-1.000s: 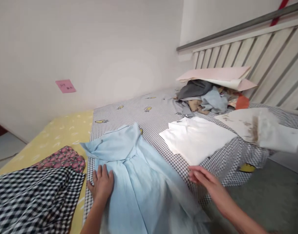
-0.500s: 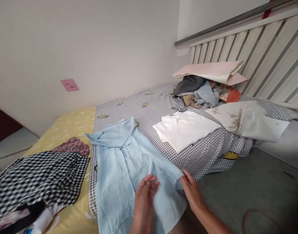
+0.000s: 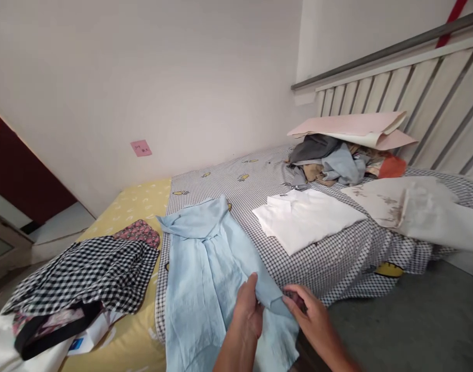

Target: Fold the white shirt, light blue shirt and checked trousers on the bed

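A light blue shirt point(image 3: 198, 289) lies spread on the bed, collar end away from me, its near part reaching down between my arms. My right hand point(image 3: 312, 312) pinches the shirt's right edge between thumb and fingers, where a strip of cloth is folded inward. Against the inner end of that fold, my left hand point(image 3: 249, 305) is closed on the cloth with its thumb pointing up; its other fingers are partly hidden. To the right of the blue shirt, a folded white shirt point(image 3: 310, 217) lies flat, touched by neither hand.
A black-and-white checked garment point(image 3: 93, 274) lies on the yellow bedding point(image 3: 143, 199) at left. Far right, a clothes pile point(image 3: 333, 155) sits under a pink sheet point(image 3: 348, 124), near a whitish cloth point(image 3: 426, 212). A slatted headboard point(image 3: 395, 93) bounds the bed; grey floor point(image 3: 407, 325) lies at right.
My left hand has moved up and right onto the cloth. The shirt's right edge is now folded inward, still held by my right hand. The view has shifted slightly left.
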The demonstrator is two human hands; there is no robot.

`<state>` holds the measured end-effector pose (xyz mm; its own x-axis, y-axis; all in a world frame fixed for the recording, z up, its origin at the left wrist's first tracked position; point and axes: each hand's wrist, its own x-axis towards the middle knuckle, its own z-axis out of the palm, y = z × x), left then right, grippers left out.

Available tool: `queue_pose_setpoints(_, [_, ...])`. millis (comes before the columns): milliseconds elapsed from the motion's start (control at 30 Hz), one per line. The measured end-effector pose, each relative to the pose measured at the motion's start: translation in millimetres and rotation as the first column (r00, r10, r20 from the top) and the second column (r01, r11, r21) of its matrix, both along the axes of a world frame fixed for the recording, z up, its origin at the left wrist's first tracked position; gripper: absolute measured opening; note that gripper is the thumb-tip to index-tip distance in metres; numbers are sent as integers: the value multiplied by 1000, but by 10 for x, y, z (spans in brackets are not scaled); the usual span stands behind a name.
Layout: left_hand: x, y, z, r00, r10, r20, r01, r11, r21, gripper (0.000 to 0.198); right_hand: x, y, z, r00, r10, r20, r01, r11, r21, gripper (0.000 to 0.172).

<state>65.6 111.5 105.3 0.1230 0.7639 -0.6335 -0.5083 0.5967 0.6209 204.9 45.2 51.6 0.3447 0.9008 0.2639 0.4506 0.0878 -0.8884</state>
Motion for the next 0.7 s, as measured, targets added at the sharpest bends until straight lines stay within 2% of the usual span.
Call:
queue_pose_setpoints(133, [-128,44,11,999,2,-45,0,999,42,20,24,-119,-177,996,-76,-39,75,997,-32,50])
queue_pose_setpoints(200, [-209,43,18,997,11,-74,-6,998,68,18,-49,-180,-290,1000,-13,-11,13,999,-52,60])
queue_pose_setpoints(267, [-270,25,28,996,12,-89,-5,997,78,16,-178,-210,-372,995,68,71,-62,995,-84,78])
queue_pose_setpoints(367, [-319,-30,42,996,3,-91,4,997,82,15,-378,-175,-409,977,92,192,-63,986,-152,93])
queue_pose_setpoints(467, [-363,-81,-3,990,-5,-143,29,986,166,22,-449,-96,-394,983,59,172,-39,992,-119,87])
queue_pose_setpoints(533, [-412,-87,-111,962,28,-273,54,955,291,26,-414,-57,-398,994,46,102,-41,998,-43,75])
queue_pose_setpoints(633, [-511,-42,-393,842,156,-516,89,904,418,26,-332,-40,-461,998,40,46,-43,998,45,53])
queue_pose_setpoints(700, [-580,1,-602,800,177,-573,80,915,394,35,-311,-66,-542,997,44,60,-46,998,33,46])
